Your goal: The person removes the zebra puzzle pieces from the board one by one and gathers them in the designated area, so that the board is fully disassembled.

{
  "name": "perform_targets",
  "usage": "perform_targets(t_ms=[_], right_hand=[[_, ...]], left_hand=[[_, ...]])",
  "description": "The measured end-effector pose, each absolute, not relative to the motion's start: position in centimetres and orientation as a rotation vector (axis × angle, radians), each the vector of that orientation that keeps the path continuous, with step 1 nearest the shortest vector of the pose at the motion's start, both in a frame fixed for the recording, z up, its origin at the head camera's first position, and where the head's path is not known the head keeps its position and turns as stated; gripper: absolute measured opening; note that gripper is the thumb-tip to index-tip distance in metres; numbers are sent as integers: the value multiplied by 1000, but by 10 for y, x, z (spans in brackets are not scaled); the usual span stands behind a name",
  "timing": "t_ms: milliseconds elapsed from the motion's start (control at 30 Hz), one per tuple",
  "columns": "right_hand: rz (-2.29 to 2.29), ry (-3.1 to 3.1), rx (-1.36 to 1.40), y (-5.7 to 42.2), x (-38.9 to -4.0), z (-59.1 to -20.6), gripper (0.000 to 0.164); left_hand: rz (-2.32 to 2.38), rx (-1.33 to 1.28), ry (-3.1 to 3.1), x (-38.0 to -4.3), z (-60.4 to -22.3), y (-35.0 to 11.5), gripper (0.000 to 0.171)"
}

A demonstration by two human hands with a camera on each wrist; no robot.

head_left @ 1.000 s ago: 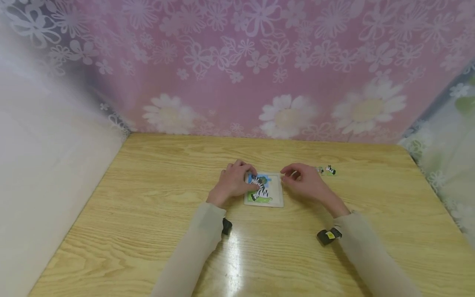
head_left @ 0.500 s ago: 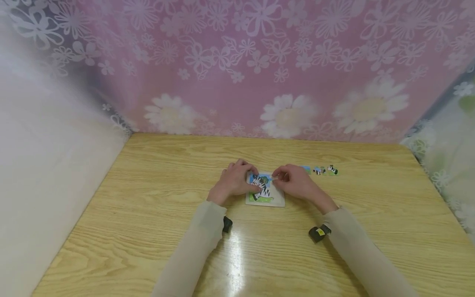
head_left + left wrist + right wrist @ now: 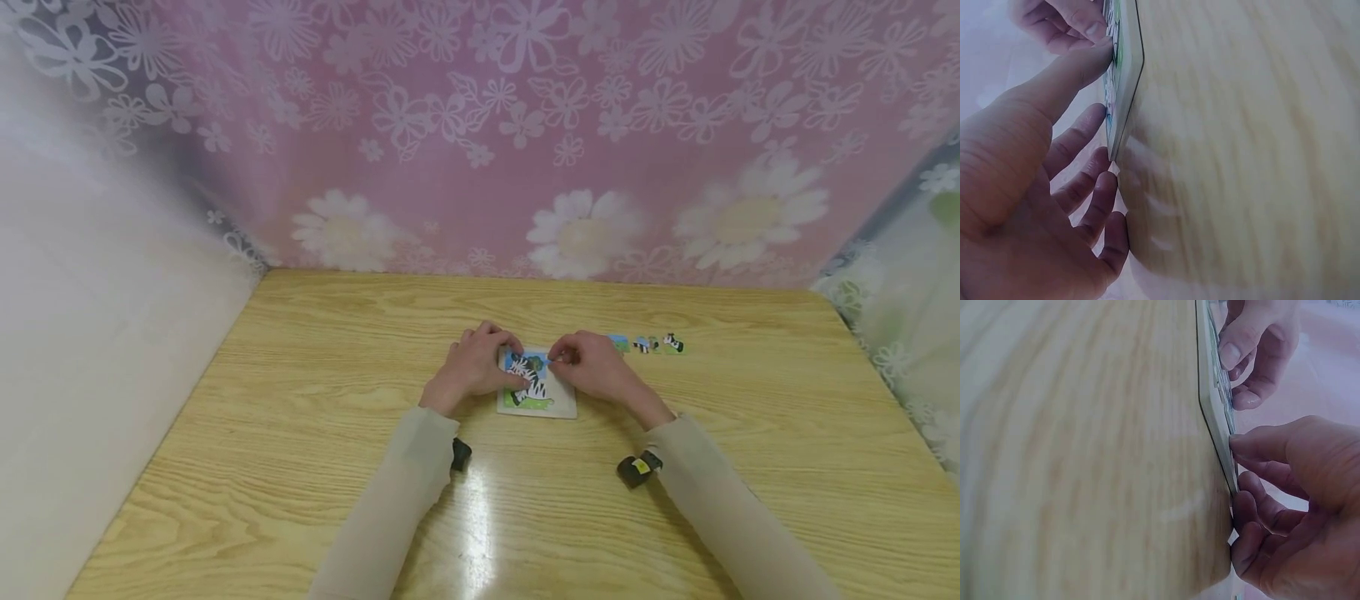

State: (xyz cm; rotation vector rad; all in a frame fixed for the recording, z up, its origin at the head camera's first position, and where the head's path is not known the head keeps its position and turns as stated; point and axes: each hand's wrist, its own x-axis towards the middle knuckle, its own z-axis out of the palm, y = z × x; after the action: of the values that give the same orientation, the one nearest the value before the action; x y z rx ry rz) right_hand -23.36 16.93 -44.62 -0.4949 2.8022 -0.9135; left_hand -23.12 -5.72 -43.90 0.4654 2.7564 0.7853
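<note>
A square zebra puzzle board [image 3: 562,407] lies flat on the table in the head view. Its left part carries zebra puzzle pieces [image 3: 529,402]; bare pale board shows at the right. My left hand [image 3: 474,365] rests over the left side, thumb pressing the pieces and fingers by the far left edge. My right hand [image 3: 592,363] is at the upper right part, thumb and index finger together on a small puzzle piece mostly hidden by the fingertips. In the right wrist view the right thumb [image 3: 1260,442] touches the board's surface, the other fingers curled beside its edge.
Loose puzzle pieces lie in a row right of the right hand: a blue one [image 3: 618,342], a mixed-colour one [image 3: 643,344] and a black-and-white one [image 3: 673,343]. The wood-grain table [image 3: 300,433] meets a pink flowered backdrop [image 3: 450,208] behind.
My right hand has moved left from beside the board's right edge onto its upper right part, uncovering the blue loose piece. My left hand has stayed in place.
</note>
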Motion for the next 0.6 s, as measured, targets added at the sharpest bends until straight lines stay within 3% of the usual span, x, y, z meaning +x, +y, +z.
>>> perform_targets(t_ms=[600], right_hand=[[-1133,2701,-410,170,-233,-446,15]], left_hand=[[790,468,2745,-232,-439,-58,44]])
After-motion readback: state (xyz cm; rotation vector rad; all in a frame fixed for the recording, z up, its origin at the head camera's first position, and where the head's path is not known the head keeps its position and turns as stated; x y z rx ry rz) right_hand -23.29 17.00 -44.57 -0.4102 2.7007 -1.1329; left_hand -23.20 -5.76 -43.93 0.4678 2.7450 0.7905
